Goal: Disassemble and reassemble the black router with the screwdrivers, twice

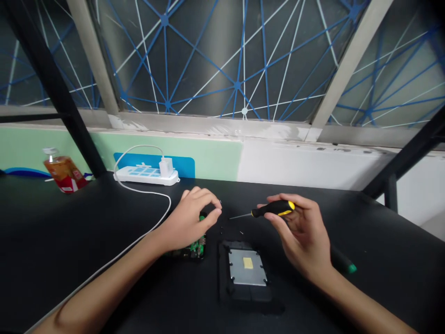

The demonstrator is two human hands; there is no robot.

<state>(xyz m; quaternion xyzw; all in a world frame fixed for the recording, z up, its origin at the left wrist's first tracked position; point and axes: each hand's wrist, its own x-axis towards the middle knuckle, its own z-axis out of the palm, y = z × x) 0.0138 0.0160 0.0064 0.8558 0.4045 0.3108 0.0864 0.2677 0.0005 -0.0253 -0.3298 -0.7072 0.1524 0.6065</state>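
Two bare hands work above a black bench (146, 297). The right hand (306, 232) has its fingers closed around the handle of a black-and-yellow screwdriver (274, 209), whose shaft points left. The left hand (194, 218) has thumb and index finger bent toward each other, tips nearly together; whether they pinch something is too small to tell. Under that hand, partly hidden, lies a green circuit board (198, 248). Loose screws (241, 232) lie just below the screwdriver's tip, and nearer the wearer is a black cover with a metal plate (247, 276).
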